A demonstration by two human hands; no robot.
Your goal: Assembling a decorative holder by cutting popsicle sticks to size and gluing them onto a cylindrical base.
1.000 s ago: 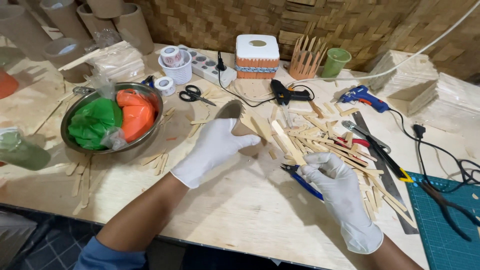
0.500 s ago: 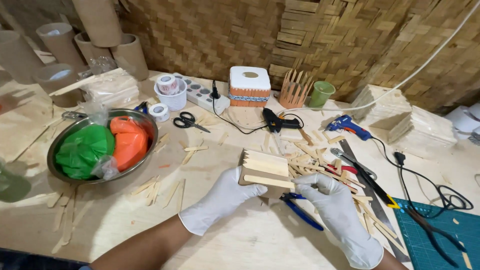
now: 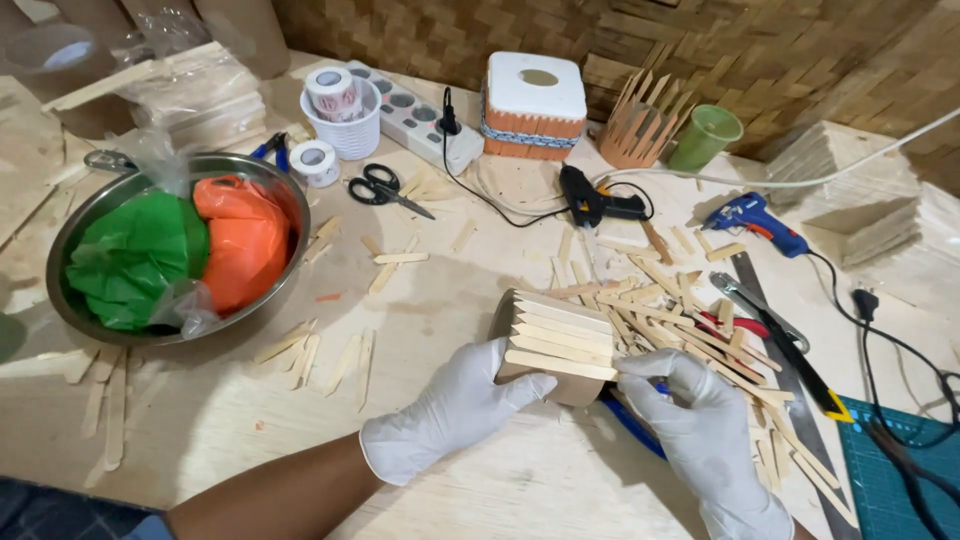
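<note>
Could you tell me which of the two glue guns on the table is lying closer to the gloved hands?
The black glue gun, beside the white box. The blue glue gun lies farther right, near the metal ruler.

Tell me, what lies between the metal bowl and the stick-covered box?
In the head view, only loose wooden sticks on the table separate the metal bowl from the stick-covered box.

green bag (image 3: 135, 255), orange bag (image 3: 243, 235), steel bowl (image 3: 75, 215)

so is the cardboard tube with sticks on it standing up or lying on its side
On its side. The tube lies across the table, its sticks running level, with the left hand and right hand each gripping it.
</note>
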